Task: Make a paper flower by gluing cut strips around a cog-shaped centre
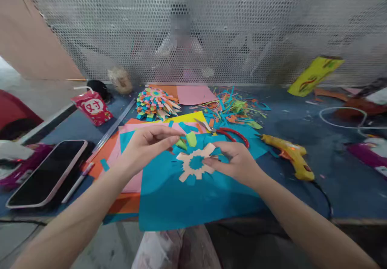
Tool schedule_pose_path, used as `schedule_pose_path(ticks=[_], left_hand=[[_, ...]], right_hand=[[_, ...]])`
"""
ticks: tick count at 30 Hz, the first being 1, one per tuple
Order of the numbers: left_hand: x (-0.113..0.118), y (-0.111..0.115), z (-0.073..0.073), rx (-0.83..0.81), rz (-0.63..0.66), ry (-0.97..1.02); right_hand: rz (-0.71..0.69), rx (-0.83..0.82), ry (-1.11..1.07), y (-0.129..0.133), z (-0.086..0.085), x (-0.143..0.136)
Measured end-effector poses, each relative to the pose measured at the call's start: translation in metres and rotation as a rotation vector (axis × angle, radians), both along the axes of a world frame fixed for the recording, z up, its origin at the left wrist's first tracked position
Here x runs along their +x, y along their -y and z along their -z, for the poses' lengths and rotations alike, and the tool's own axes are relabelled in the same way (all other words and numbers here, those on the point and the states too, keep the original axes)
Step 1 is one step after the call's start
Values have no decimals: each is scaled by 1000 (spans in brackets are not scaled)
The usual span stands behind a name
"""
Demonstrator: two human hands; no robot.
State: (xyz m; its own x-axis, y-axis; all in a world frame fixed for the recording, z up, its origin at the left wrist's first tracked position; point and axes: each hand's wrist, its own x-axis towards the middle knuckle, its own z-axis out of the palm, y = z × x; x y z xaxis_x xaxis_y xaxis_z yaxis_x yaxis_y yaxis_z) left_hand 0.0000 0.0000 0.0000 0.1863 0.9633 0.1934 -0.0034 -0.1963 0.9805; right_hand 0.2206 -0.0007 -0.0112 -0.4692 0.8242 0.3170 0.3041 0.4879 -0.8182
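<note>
my right hand (237,164) pinches the paper ring (186,165), best lightly. whether my left hand (151,140) grips green paper (182,144), i can't tell.

A grey metal mesh (242,31) punched with small holes rises along the back edge of a dark blue table (347,188), filling most of the upper view. Pale glints and a dim, blurred figure show in it. To its left leans a flat peach panel (45,39). Grey floor (45,94) lies beyond the table's left edge, brightest at the far left, near a red object (15,114) only partly in view.
</note>
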Motion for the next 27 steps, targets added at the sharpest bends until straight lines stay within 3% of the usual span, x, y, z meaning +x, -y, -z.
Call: schedule_pose_path(ticks=[12, 17, 19, 22, 25, 27], left_hand=[[-2, 7, -2, -13, -25, 27], [-2, 9, -2, -8, -10, -7], [-2, 9, -4, -4, 11, -4], [-5, 10, -6, -47, -26, 11], [-7, 12, -5, -234, -10, -36], [-5, 13, -4, -380, 85, -27]], right_hand=[[44, 10, 32, 2, 1, 2], [40, 108, 57, 1, 5, 5], [71, 249, 97, -2, 9, 7], [191, 735, 180, -4, 12, 12], [316, 1233, 341, -1, 7, 18], [352, 1425, 436, 4, 1, 19]])
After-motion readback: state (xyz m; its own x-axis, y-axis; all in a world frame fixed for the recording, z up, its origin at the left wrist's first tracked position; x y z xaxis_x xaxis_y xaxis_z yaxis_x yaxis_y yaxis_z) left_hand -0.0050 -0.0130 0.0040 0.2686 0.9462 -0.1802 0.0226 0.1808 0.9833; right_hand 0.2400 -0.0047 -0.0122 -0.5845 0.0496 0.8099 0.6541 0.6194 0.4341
